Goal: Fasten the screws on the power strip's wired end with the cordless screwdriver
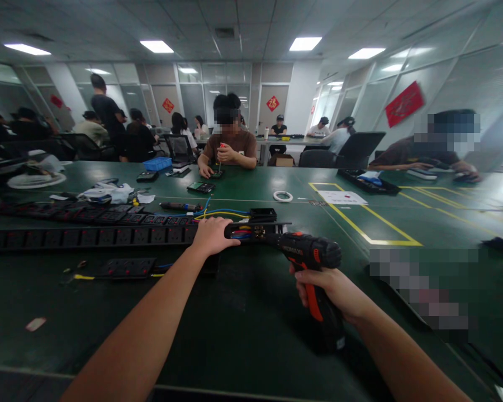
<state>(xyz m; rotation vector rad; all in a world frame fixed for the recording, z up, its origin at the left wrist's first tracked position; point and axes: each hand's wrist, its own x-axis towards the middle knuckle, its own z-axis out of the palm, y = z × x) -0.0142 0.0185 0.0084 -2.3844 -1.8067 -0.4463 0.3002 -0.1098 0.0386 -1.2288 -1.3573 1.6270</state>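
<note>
My right hand (324, 287) is wrapped round the grip of a black and orange cordless drill (308, 251). The drill's nose points left, at the open end of a long black power strip (121, 237). Coloured wires and small metal parts show inside that end; whether the bit touches them I cannot tell. My left hand (213, 235) grips the strip just left of the opening, thumb toward it. Behind lies a second row of black socket modules (121, 216) with blue and yellow wires. A short socket piece (128, 268) lies nearer me, left of my left forearm.
Across the green table (243, 335) a person (228, 145) works with a red-handled screwdriver. A roll of white tape (283, 196), a paper sheet (342, 197) and a pen-shaped black tool (180, 206) lie beyond the strip. A black tray (366, 181) stands back right.
</note>
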